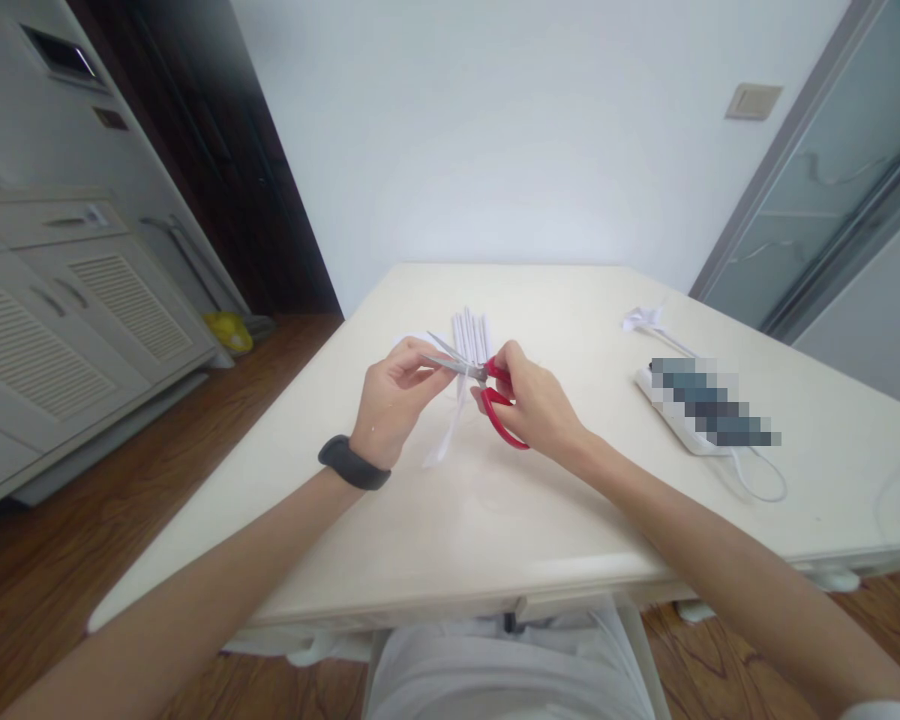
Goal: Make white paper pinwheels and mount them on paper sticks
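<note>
In my right hand (536, 400) is a pair of scissors (504, 418) with red handles, my fingers through the loops. The blades are parted and point left, over a thin white strip (450, 425) that hangs toward me. My left hand (401, 390), with a black band on its wrist, pinches at the strip beside the blades; its fingertips partly hide what they hold. Just behind the blades lie several thin white paper rolls (471, 330), side by side on the table. Part of a white round shape (418, 338) shows behind my left hand.
On the right of the cream table (570, 530) lies a white device (679, 420), its top blurred out, with a white cable (757, 490). Farther back is a white paper flower-like piece (643, 318) on a stem. A wall (525, 140) stands behind the table.
</note>
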`<state>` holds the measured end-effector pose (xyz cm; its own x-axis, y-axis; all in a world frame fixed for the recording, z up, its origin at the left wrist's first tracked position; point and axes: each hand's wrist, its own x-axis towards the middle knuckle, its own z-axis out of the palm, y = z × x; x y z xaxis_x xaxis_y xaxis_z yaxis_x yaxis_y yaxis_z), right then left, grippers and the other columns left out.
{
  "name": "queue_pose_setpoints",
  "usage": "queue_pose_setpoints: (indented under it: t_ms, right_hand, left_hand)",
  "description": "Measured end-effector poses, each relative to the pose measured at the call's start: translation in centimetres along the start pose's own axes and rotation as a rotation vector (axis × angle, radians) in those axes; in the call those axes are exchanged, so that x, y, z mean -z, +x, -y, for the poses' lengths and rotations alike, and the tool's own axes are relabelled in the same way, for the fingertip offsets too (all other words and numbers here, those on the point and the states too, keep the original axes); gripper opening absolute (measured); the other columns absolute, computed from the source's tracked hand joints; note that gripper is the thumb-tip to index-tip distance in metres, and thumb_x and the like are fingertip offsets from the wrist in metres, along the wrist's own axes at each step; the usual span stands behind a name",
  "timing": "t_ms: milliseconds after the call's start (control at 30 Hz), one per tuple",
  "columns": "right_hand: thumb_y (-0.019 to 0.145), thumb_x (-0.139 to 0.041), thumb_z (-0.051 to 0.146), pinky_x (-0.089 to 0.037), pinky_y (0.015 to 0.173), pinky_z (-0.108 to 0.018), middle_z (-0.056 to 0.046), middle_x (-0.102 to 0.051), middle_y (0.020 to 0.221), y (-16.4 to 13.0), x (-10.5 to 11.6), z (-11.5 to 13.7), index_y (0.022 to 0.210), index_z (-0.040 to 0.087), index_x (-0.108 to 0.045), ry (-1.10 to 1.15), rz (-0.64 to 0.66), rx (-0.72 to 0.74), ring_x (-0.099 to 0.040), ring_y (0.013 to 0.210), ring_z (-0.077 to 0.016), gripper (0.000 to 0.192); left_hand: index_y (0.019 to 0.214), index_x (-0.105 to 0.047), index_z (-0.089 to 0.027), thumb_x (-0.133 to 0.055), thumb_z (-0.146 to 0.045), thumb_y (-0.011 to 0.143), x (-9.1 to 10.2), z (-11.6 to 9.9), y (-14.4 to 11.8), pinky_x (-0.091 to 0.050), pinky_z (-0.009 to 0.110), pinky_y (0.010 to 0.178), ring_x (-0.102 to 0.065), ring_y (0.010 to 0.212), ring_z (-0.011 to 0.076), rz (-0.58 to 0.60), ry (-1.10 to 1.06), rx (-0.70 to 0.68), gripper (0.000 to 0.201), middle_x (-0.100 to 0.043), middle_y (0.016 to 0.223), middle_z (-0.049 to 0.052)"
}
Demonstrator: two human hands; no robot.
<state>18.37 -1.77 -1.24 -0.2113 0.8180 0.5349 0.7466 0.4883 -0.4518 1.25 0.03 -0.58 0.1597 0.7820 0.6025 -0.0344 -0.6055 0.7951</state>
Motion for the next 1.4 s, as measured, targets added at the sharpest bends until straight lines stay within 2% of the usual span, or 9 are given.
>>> queue_pose_setpoints:
  t_ms: [200,433,667,1100,1400]
  right_hand:
    - [0.079,-0.048,0.038,-0.028,0.048,-0.025,0.002,-0.052,0.066,-0.17,0.00,-0.02,0.083,0.023,-0.031,0.022,0.020,-0.019,-0.043,0.051,-0.0135,0.022]
    - [0.078,-0.049,0.037,-0.033,0.054,-0.026,-0.003,-0.055,0.079,-0.23,0.16,0.25,0.086,0.022,-0.034,0.037,-0.022,0.052,-0.050,0.065,-0.0169,0.022]
    - [0.076,-0.050,0.032,-0.033,0.054,-0.026,-0.003,-0.057,0.083,-0.30,0.09,0.24,0.086,0.022,-0.034,0.019,-0.022,0.046,-0.050,0.066,-0.0165,0.021]
    - [0.072,-0.049,0.027,-0.030,0.050,-0.025,-0.001,-0.055,0.074,-0.12,-0.03,0.16,0.083,0.022,-0.032,-0.018,-0.026,0.002,-0.047,0.058,-0.0153,0.021]
    - [0.075,-0.048,0.030,-0.027,0.048,-0.025,0.001,-0.054,0.068,0.05,-0.20,0.20,0.082,0.022,-0.030,-0.079,-0.034,-0.013,-0.043,0.051,-0.0140,0.021]
  left_hand:
    - [0.074,-0.066,-0.018,-0.064,-0.024,0.074,0.01,-0.02,0.03,-0.046,0.030,0.077,-0.054,0.083,0.0151,0.001,0.014,0.018,0.006,-0.054,0.083,0.002]
    - [0.073,-0.067,-0.019,-0.065,-0.024,0.073,0.03,0.12,0.02,-0.047,0.029,0.076,-0.056,0.084,0.0155,-0.006,-0.001,-0.019,0.005,-0.055,0.082,0.002]
    - [0.074,-0.067,-0.020,-0.066,-0.020,0.072,0.10,0.19,0.02,-0.047,0.028,0.075,-0.055,0.083,0.0147,0.001,-0.009,-0.053,0.002,-0.054,0.082,0.002]
    - [0.072,-0.067,-0.020,-0.067,-0.023,0.071,0.10,0.15,0.00,-0.048,0.031,0.078,-0.055,0.084,0.0160,-0.017,0.012,-0.040,0.003,-0.054,0.082,0.002]
    - [0.072,-0.066,-0.020,-0.066,-0.021,0.071,0.06,0.23,-0.03,-0.048,0.031,0.078,-0.055,0.086,0.0162,-0.034,-0.001,-0.028,0.002,-0.054,0.083,0.002]
